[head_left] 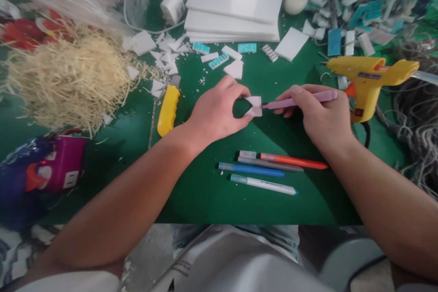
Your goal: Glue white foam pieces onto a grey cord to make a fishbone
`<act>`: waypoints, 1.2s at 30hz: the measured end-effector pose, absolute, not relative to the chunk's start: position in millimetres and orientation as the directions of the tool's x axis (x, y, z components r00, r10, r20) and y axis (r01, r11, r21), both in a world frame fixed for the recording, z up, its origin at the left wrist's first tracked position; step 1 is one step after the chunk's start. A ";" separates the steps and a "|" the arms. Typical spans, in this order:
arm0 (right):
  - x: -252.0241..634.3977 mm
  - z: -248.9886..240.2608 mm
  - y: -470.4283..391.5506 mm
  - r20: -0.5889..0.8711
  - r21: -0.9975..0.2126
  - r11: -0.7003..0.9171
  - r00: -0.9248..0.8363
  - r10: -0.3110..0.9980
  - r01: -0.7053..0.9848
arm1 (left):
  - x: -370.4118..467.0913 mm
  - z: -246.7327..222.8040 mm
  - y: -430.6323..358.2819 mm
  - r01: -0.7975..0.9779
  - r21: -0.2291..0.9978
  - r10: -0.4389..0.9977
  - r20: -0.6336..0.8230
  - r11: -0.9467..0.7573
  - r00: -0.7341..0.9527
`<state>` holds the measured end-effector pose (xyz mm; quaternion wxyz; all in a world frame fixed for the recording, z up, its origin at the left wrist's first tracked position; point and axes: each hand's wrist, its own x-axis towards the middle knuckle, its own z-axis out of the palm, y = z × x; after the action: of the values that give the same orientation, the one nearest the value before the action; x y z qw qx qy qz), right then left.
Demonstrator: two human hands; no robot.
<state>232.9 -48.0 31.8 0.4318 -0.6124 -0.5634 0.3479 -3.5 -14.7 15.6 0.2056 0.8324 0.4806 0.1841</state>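
Observation:
Between the thumb and index finger of my left hand point(219, 109) is a small white foam piece point(255, 106) with a V-shaped notch facing my palm. My right hand point(325, 114) grips a pink marker point(297, 99), its tip at the right edge of the foam piece. Below my hands lie several felt-tip pens: an orange one point(292, 161), a grey one point(270, 164), a blue one point(251, 169) and a white one point(263, 185). A loose pen cap point(247, 154) sits beside the orange pen. Left of my left hand rests a yellow utility knife point(168, 108).
White foam sheets point(232, 4) are stacked at the back, with cut scraps point(171, 50) and striped blue pieces point(219, 60) before them. A yellow glue gun point(369, 82) stands right, near tangled grey string point(404, 114). Straw point(75, 77) and a purple box point(65, 164) are left.

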 end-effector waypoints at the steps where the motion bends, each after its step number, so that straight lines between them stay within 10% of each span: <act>1: 232.6 33.1 -48.1 0.058 -0.923 0.005 0.126 0.990 0.384 | -3.7 15.4 -14.6 0.722 0.520 0.875 0.111 -0.455 0.471; 36: 234.7 34.0 -49.4 0.043 -0.896 -0.002 0.091 0.995 0.445 | -3.0 13.4 -13.6 0.720 0.516 0.871 0.118 -0.463 0.476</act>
<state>234.7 -49.4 34.0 0.4021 -0.6195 -0.5809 0.3422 -3.0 -13.6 13.4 0.2029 0.8349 0.4766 0.1862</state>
